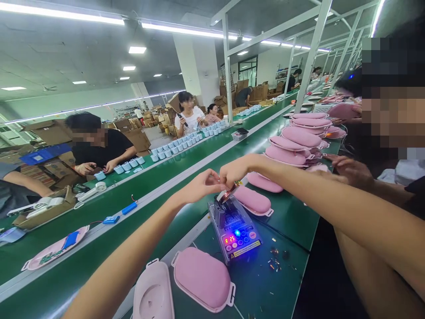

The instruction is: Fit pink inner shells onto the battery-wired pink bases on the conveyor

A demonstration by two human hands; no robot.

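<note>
An open pale-pink plastic shell (pixel 152 294) lies beside a closed pink padded cushion (pixel 202 278). The left hand (pixel 202 186) and right hand (pixel 235 172) pinch a small shiny flat part (pixel 229 193) just above a clear acrylic tester (pixel 234 232) with lit display. Closed pink cushions (pixel 300 137) wait stacked further right on the green worktop (pixel 287 221).

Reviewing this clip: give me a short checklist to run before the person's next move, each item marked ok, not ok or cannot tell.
1. Grip: ok. The right hand pinches the small lit part; the left hand is beside it.
2. Power: ok. The clear tester box shows a blue light.
3. Reading: cannot tell. The red display reads A 25; its meaning isn't shown.
4. Clearance: ok. A co-worker's hand is apart from the person's hands.
5. Bench: not ok. Loose metal scraps lie near the tester box.
</note>
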